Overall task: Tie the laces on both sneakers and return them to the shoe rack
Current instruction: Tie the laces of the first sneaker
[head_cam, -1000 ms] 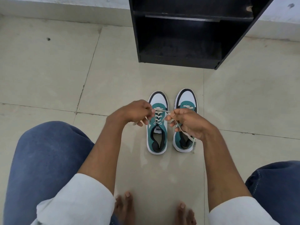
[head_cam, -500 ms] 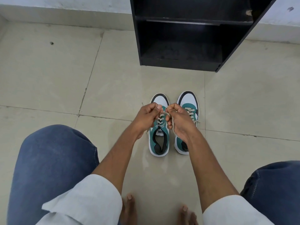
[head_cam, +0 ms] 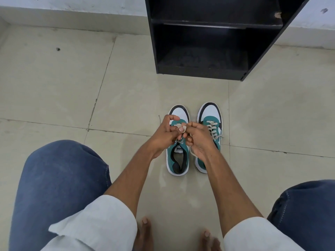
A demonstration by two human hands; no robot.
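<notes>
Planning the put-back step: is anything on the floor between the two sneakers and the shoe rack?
Nothing visible: bare floor tiles lie between the sneakers and the shoe rack, whose bottom shelf looks free.

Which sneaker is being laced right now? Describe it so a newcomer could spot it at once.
Start at the black shoe rack by the wall; two teal-and-white sneakers sit side by side on the tile before it. It's the left sneaker, under the left hand and right hand pinching its lace. The right sneaker stands untouched.
</notes>
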